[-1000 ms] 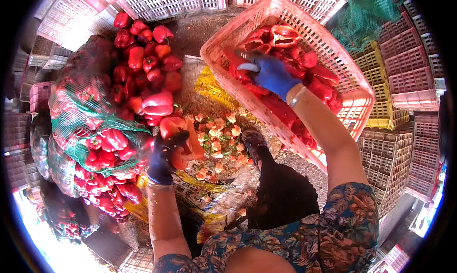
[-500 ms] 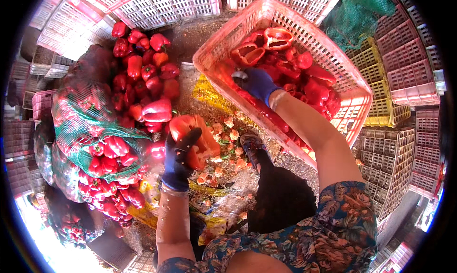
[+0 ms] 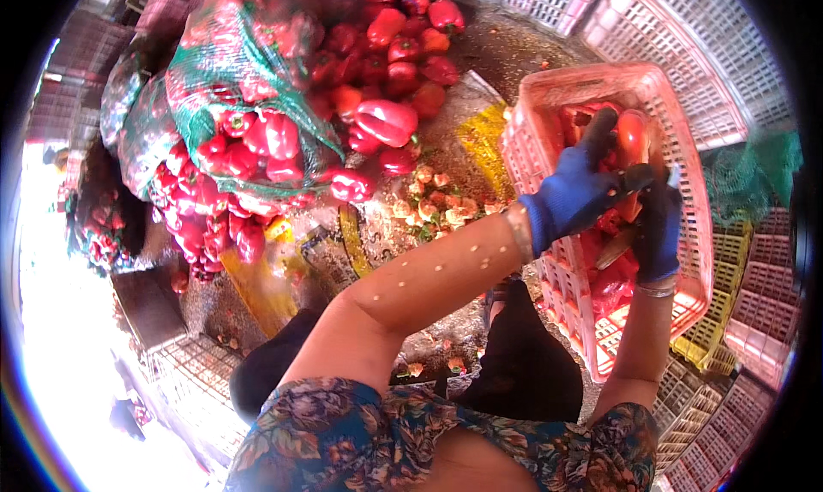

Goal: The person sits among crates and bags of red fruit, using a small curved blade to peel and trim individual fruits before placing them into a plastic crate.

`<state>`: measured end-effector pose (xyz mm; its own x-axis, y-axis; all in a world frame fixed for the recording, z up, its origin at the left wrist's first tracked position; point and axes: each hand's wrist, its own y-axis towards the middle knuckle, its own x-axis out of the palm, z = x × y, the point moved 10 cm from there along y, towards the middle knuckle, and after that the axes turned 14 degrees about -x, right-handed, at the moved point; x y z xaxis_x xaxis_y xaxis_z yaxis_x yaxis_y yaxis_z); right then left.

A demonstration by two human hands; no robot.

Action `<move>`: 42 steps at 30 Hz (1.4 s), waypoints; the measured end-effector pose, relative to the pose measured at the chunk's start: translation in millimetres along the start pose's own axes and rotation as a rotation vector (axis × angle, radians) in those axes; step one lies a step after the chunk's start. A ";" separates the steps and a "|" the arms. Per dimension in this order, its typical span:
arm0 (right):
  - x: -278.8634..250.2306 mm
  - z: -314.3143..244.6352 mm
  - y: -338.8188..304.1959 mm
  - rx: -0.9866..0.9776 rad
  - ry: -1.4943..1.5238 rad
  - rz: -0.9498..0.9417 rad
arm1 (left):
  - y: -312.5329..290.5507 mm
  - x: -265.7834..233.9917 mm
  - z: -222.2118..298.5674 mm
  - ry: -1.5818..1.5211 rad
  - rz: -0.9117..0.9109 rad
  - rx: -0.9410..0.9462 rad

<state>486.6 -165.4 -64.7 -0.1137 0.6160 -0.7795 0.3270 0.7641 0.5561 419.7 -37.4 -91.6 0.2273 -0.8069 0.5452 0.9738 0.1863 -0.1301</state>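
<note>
Over the pink plastic crate (image 3: pixel 530 119), my left hand (image 3: pixel 583 188), in a blue glove with dark fingertips, is closed around a cut red bell pepper (image 3: pixel 633 136). My right hand (image 3: pixel 658 231), gloved alike, is closed right beside it, its fingertips close to the left thumb. A brownish, narrow piece (image 3: pixel 614 250) shows at the right hand's inner side; what the right fingers grip is partly hidden. Cut red pepper pieces (image 3: pixel 613 286) lie in the crate under both hands. Pale seeds stick to my left forearm.
Whole red peppers (image 3: pixel 390 119) are heaped on the floor at far left, beside a green mesh bag (image 3: pixel 206 81) full of peppers. Cut-out cores (image 3: pixel 437 205) litter the floor in front of me. Stacked pink crates (image 3: pixel 677 55) and a green net (image 3: pixel 746 179) stand beyond.
My view has turned, so the pepper heap sits higher. My left hand has brought the cut pepper from above the floor to the crate, meeting my right hand there.
</note>
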 end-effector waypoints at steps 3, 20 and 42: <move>-4.8 84.4 -38.4 0.644 0.153 0.313 | -29.5 -83.6 -7.5 -0.212 0.116 0.093; 69.9 -30.5 130.7 0.487 0.911 0.143 | -131.6 -401.4 -77.5 -0.262 0.968 -0.335; 460.2 -84.7 86.5 0.800 1.022 -0.227 | -82.9 -450.2 -76.4 -0.596 0.784 -0.236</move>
<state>383.1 200.5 -350.9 -0.7767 0.6262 -0.0681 0.6283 0.7622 -0.1558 236.3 267.7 -389.6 0.8299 -0.0814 0.5520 0.5384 0.3764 -0.7539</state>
